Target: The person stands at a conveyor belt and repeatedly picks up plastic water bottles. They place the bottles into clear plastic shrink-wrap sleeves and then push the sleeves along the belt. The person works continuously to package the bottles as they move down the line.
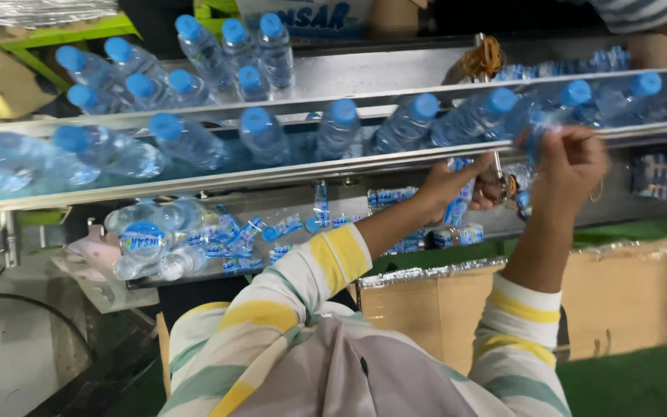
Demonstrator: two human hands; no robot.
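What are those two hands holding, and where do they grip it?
The left hand pinches a blue-and-white label strip by its top end. The right hand touches a bottle; its grip is too blurred to tell.

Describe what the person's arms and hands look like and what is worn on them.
Both arms wear long sleeves striped in white, yellow and pale green, pushed up so the forearms are bare. The left sleeve ends near the elbow; the right sleeve ends in a white and yellow cuff. The left hand and right hand are bare: no gloves; any rings or watch cannot be made out.
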